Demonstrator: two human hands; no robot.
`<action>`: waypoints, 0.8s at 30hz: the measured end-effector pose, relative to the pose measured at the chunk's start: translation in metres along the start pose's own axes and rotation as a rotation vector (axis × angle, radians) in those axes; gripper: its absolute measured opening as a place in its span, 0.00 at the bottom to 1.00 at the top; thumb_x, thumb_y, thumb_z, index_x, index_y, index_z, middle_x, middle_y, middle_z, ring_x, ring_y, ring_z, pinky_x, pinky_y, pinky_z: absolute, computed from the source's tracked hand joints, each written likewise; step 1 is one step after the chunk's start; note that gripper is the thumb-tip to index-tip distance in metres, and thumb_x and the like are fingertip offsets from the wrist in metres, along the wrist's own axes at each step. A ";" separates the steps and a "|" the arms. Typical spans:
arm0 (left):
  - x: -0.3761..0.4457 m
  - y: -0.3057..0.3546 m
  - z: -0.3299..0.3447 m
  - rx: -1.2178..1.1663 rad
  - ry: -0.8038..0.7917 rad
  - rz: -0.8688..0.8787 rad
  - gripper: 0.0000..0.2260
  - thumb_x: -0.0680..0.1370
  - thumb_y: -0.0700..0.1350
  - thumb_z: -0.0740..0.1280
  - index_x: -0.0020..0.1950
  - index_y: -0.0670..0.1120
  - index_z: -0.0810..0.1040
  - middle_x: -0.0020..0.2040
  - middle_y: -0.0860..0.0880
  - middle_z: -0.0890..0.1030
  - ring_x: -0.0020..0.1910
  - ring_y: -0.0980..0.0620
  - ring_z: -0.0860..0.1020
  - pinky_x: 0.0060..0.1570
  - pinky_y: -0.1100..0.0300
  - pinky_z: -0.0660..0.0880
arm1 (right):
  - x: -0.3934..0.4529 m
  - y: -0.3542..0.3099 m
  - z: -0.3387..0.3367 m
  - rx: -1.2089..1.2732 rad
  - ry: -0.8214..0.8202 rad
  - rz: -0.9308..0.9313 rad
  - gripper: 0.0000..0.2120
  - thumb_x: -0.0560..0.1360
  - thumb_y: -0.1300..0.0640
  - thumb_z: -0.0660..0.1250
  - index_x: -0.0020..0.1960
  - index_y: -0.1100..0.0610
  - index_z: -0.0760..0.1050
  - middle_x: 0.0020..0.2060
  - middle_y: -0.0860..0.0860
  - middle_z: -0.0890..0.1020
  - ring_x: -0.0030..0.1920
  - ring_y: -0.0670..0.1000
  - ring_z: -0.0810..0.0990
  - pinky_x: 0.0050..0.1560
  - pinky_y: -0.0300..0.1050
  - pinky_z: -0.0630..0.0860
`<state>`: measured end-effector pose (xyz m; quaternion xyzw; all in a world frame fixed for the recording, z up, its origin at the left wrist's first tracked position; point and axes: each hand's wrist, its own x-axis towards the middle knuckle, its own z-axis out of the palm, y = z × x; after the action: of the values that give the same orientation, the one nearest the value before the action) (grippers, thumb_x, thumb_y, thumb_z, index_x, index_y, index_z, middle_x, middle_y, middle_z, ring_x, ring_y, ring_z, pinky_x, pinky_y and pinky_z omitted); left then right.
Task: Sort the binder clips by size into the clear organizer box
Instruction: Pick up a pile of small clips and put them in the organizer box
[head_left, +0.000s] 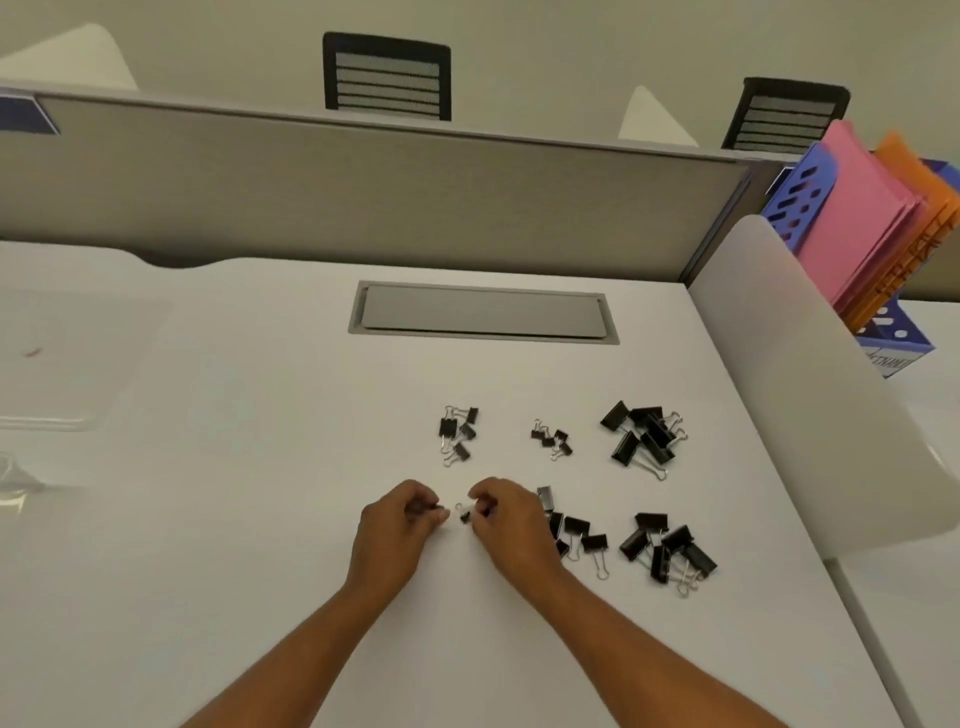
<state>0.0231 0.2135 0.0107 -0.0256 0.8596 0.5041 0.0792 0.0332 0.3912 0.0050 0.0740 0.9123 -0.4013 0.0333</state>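
A white desk fills the foreground, a grey cable-port cover set into it; a grey partition panel runs along its far edge; two black mesh chair backs rise behind; at right, a blue file rack holds pink folders and orange folders; beige wall beyond.

On the desk, five clip piles surround my hands: three piles behind them, two piles right of them; the clear organizer box lies far left.

white desk | grey cable hatch | partition | two chairs | blue file rack, pink folders
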 end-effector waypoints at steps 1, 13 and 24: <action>-0.003 0.001 -0.003 -0.108 0.011 -0.072 0.05 0.76 0.43 0.76 0.46 0.51 0.82 0.41 0.53 0.85 0.39 0.58 0.84 0.39 0.69 0.76 | -0.001 -0.002 -0.001 0.042 0.031 0.023 0.12 0.74 0.65 0.70 0.54 0.52 0.82 0.45 0.44 0.82 0.47 0.44 0.81 0.53 0.40 0.80; -0.022 -0.005 -0.029 -0.706 -0.286 -0.425 0.10 0.77 0.36 0.75 0.58 0.41 0.82 0.48 0.38 0.87 0.49 0.44 0.87 0.48 0.58 0.83 | -0.037 -0.037 0.014 0.560 0.326 0.340 0.13 0.73 0.67 0.74 0.51 0.51 0.82 0.44 0.49 0.85 0.46 0.49 0.84 0.52 0.43 0.81; -0.021 -0.021 -0.055 -0.826 -0.334 -0.466 0.12 0.74 0.32 0.76 0.56 0.35 0.81 0.42 0.39 0.86 0.43 0.44 0.86 0.42 0.58 0.82 | -0.054 -0.065 0.045 0.390 0.325 0.284 0.10 0.77 0.64 0.71 0.53 0.51 0.80 0.44 0.45 0.84 0.44 0.45 0.86 0.51 0.45 0.82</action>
<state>0.0399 0.1543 0.0221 -0.1653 0.5352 0.7685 0.3094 0.0765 0.3092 0.0284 0.2693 0.7917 -0.5435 -0.0725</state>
